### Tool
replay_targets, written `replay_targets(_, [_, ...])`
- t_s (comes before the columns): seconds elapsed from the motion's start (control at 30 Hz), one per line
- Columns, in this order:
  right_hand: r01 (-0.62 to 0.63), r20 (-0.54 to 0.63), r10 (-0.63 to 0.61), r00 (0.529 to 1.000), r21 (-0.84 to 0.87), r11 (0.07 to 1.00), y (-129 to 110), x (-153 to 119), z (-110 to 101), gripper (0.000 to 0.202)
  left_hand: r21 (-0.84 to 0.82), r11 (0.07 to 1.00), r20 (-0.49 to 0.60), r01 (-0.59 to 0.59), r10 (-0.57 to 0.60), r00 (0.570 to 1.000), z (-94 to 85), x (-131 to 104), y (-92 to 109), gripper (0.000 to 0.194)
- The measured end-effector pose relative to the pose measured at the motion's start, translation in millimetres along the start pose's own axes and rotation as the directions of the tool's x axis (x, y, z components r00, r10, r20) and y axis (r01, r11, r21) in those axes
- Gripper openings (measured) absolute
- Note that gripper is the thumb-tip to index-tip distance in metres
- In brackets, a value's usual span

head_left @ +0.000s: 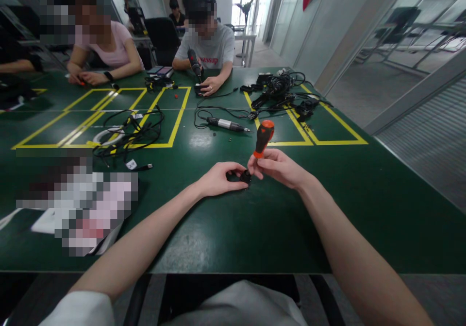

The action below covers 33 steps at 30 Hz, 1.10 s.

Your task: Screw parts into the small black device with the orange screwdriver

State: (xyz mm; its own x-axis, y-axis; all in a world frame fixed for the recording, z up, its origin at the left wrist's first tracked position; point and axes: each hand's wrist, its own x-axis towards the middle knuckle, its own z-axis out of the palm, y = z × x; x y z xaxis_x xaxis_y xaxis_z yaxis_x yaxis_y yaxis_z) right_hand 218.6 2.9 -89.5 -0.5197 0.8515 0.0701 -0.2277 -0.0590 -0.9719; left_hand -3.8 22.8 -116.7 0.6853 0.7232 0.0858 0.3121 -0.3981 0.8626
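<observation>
As one reads across the green table (396, 195) from left to right, the first entry is a group of pale and pink items (109, 204) near the close edge, blurred beyond identification. Past them lies a loose tangle of thin black cables (135, 126) with a white coil (98, 136) at its side. Nearer the middle, the left hand (220, 178) rests low over the tabletop, thumb and fingers closed about a small black part (245, 176), which sits at the tabletop between the two hands. Such a part should prove light and stiff — plastic, perhaps, though I cannot tell from where I stand — and is probably best pinched low on its sides, since so slight a body could slide on a smooth top. In appearance it is dark and compact, its finer features too small to make out. Farther off lies a silver-and-black pen-shaped tool (224, 123), corded and untouched. Next comes the screwdriver (264, 139), nearly upright with its handle uppermost: rigid, presumably top-heavy, and likely steadiest when held close beneath the handle. That handle is thick and black, with orange at cap and collar; the tip is hidden, so contact with the part cannot be confirmed. The right hand (282, 165) grips the screwdriver in its fingers, just below the handle. Beyond, toward the far right, spreads a heap of dark leads (278, 85).
</observation>
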Motion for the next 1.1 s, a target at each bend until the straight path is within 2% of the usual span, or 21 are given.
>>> replay_targets(0.27, [0.048,-0.001,-0.048,0.999,-0.070,0.996,2.5,0.6,-0.3,0.033,-0.014,1.000,0.021,-0.004,0.005,1.000,-1.5,-1.2,3.8,0.031])
replay_targets(0.53, [-0.005,-0.002,0.005,1.000,-0.036,0.999,-1.9,1.0,2.6,0.035,0.009,1.000,0.013,-0.012,0.012,1.000,-0.6,0.0,1.4,0.035])
replay_targets(0.93, [0.030,-0.035,-0.033,0.999,-0.104,0.994,-0.4,2.3,-0.7,0.033,0.021,1.000,0.005,0.007,-0.007,1.000,-1.1,1.7,2.0,0.037])
replay_targets(1.1, [0.000,-0.001,0.000,1.000,-0.102,0.995,-1.8,2.1,0.5,0.035,-0.002,1.000,0.005,-0.022,0.022,1.000,-0.3,2.2,-1.0,0.035])
